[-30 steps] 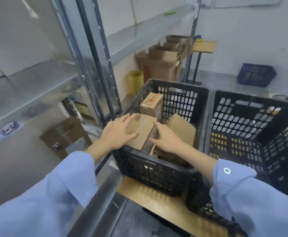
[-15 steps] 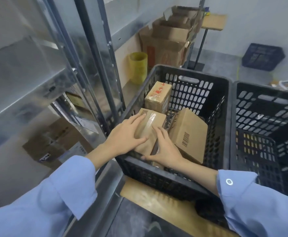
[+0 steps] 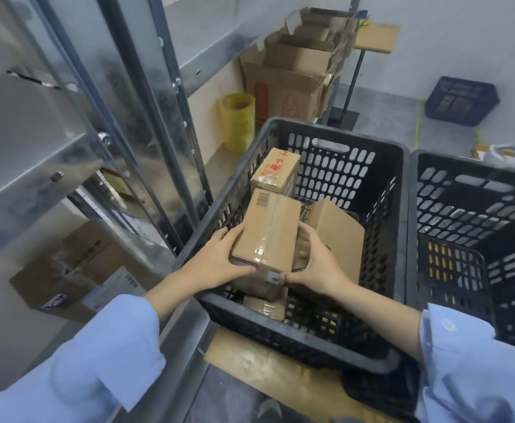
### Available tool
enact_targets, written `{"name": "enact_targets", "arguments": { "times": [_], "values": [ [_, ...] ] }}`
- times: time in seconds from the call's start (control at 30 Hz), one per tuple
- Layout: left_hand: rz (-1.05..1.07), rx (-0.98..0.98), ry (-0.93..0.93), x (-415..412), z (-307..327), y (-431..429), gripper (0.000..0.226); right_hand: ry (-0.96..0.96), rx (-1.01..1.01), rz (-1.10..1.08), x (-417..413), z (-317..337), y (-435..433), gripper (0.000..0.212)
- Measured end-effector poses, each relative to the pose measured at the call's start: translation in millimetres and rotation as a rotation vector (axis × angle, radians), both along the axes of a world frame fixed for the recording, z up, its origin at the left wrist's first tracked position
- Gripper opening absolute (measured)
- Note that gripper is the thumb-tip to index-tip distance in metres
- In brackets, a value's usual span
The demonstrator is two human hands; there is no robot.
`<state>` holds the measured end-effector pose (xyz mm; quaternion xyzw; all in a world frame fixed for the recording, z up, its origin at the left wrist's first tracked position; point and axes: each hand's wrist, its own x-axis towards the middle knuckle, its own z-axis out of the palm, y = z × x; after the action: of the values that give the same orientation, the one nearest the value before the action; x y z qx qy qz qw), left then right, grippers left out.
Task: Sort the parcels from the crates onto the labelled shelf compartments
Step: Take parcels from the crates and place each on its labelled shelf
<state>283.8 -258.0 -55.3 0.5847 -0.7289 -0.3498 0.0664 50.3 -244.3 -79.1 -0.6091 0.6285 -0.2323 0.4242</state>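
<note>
Shelf [image 3: 30, 154] stands left of crate [image 3: 335, 343]. L hand [image 3: 216, 264] w/ fingers clamped on parcel [image 3: 268, 230] left side; parcel sits between both hands above crate, long axis pointing away; R hand [image 3: 317, 264] grips right side. Lift goes leftward.

Parcel's actually gripped now

A second ago both hands were just laid on top of the taped parcel [image 3: 267, 230] in the black crate [image 3: 399, 254]. Now the left hand [image 3: 219, 264] and right hand [image 3: 314, 264] clamp its sides, thumbs on its near end, and it's tipped up above the parcels under it, barcode end away.
</note>
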Motion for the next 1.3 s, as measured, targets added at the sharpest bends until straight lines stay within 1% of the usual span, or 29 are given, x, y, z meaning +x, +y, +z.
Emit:
{"name": "enact_targets", "arguments": {
  "times": [0.17, 0.3, 0.43, 0.6, 0.67, 0.97, 1.13, 1.3],
  "values": [
    [-0.015, 0.103, 0.080, -3, 2, -7, 0.106, -0.023, 0.060, 0.073, 1, 3, 0, 0.121],
    [0.053, 0.098, 0.142, -4, 6, -7, 0.102, -0.028, 0.063, 0.121, 8, 4, 0, 0.117],
    [0.097, 0.080, 0.155, -3, 7, -5, 0.112, -0.051, 0.047, 0.097, 6, 5, 2, 0.116],
    [0.077, -0.058, 0.250, -13, 17, 9, 0.094, -0.065, -0.033, 0.064, -6, 16, 9, 0.113],
    [0.083, -0.113, 0.297, -19, 26, 16, 0.091, -0.062, -0.072, 0.054, -13, 27, 12, 0.111],
    [0.111, -0.269, 0.426, -64, 60, 63, 0.087, -0.077, -0.293, 0.061, -58, 71, 33, 0.112],
    [0.113, -0.373, 0.423, -95, 77, 99, 0.091, -0.110, -0.369, 0.113, -83, 88, 53, 0.112],
    [0.243, -0.431, 0.490, -110, 99, 130, 0.091, -0.171, -0.529, 0.146, -91, 117, 80, 0.104]
  ]
}}
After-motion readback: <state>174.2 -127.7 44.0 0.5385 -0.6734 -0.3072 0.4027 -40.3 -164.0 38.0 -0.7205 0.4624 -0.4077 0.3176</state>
